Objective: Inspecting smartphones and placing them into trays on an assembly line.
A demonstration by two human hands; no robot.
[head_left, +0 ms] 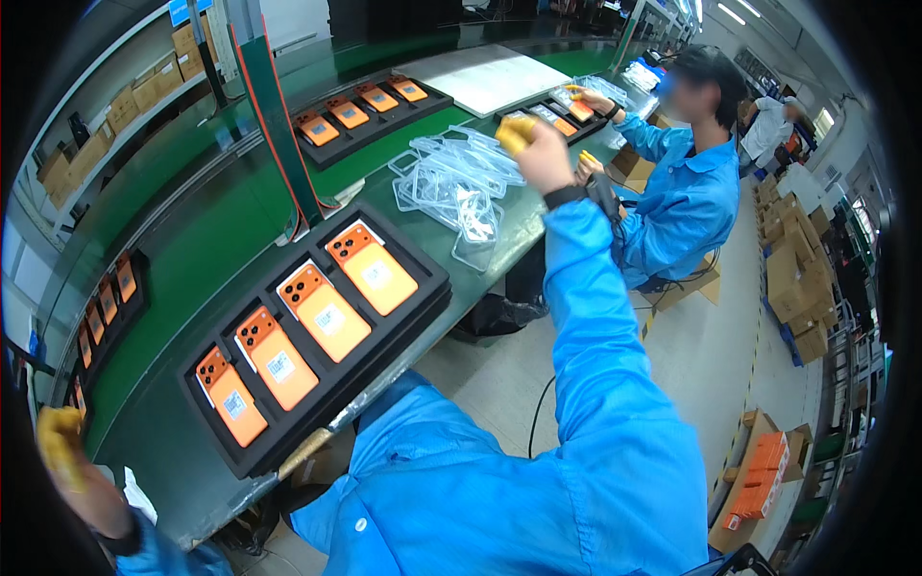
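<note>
My right hand [540, 156], yellow covers on its fingertips, is stretched over the right part of a loose pile of clear plastic phone-sized shells [451, 182]. Its fingers are curled together; whatever they may hold is hidden. At the far left edge, my left hand [72, 466] is raised beside the bench, also with yellow fingertips. How its fingers are set is unclear there. Between my hands a black foam tray [437, 296] lies at the bench's front edge. Orange phones [331, 322] lie in its slots, camera end away from me, each with a white label.
A green post [279, 125] rises behind the tray. More trays of orange phones [348, 113] lie on the green belt [206, 254]. A co-worker in blue [687, 206] handles a similar tray [552, 120] to my right. Cardboard boxes [797, 278] line the floor.
</note>
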